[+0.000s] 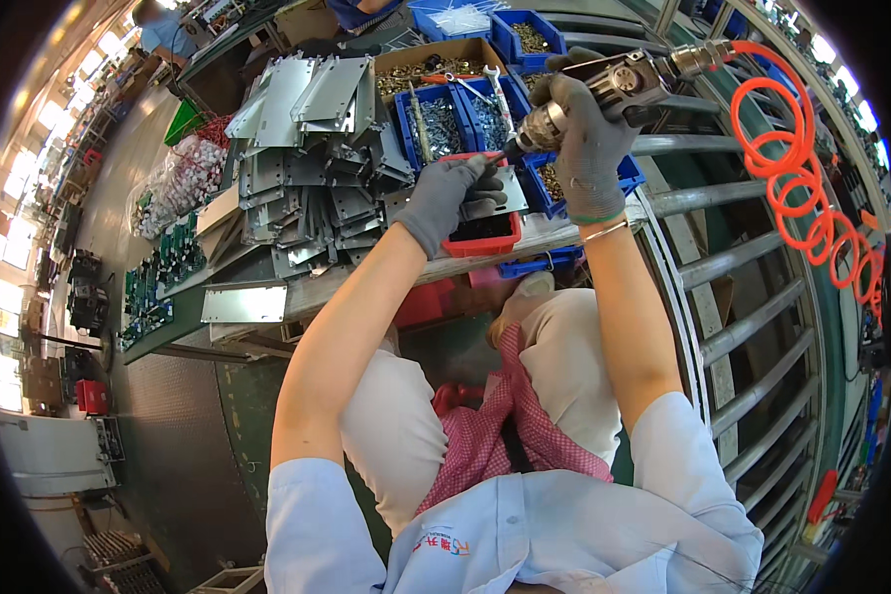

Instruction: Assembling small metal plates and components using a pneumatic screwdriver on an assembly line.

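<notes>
My right hand (592, 148), in a grey work glove, is wrapped round a metal air-powered driver (632, 81). The tool lies sideways, and its dark tip points left toward my other hand. My left hand (441, 203), also gloved, has its fingers pinched together close to that tip; what they grip is too small to make out. Just beneath those fingers a flat metal plate (512, 191) shows over a red bin (495, 245). Left of my left hand, bent sheet-metal brackets (302, 183) are heaped on the bench.
Blue bins (436, 124) of screws and small fasteners stand beyond my hands, with a wrench (498, 94) lying across one. A coiled orange air hose (777, 163) hangs on the right above a roller conveyor (752, 337). Green circuit boards (163, 277) and a plastic bag (183, 183) are at left.
</notes>
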Demonstrator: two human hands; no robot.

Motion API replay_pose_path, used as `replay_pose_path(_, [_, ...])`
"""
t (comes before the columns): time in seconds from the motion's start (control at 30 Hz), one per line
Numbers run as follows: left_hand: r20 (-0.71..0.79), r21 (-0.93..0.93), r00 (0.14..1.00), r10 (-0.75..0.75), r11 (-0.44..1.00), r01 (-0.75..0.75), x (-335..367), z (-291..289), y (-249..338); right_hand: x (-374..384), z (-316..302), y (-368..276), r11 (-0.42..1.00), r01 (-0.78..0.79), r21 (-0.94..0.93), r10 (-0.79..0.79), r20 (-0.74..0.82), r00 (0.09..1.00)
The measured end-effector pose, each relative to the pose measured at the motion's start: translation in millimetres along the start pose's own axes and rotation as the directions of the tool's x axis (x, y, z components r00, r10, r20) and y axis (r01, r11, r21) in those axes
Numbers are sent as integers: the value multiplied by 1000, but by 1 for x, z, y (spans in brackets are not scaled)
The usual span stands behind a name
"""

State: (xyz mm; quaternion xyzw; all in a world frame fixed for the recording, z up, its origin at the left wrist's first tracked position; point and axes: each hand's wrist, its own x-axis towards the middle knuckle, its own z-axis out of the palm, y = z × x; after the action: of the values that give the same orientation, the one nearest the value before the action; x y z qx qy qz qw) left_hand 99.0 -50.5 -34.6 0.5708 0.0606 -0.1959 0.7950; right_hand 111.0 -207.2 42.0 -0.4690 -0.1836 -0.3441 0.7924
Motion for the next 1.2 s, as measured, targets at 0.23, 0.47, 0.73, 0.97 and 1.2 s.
replay_pose_path(0.23, [43,-40,999,-11,999,13,-1,2,3,-2,-16,9,975,152,-161,-162,-53,985])
replay_pose_path(0.47, [-8,-55,999,-48,997,48,4,5,4,-4,-22,1,971,155,-184,-148,51,988])
replay_pose_path(0.73, [152,-146,985,-80,984,103,3,-9,6,-2,-54,15,479,471,-741,-299,367,881])
replay_pose_path(0.97, [174,529,947,270,785,-321,-8,12,-3,1,-47,16,945,-68,-319,64,-24,998])
replay_pose_path(1.2, [274,947,860,430,34,-319,-8,26,-6,-4,-32,16,948,33,-317,13,141,990])
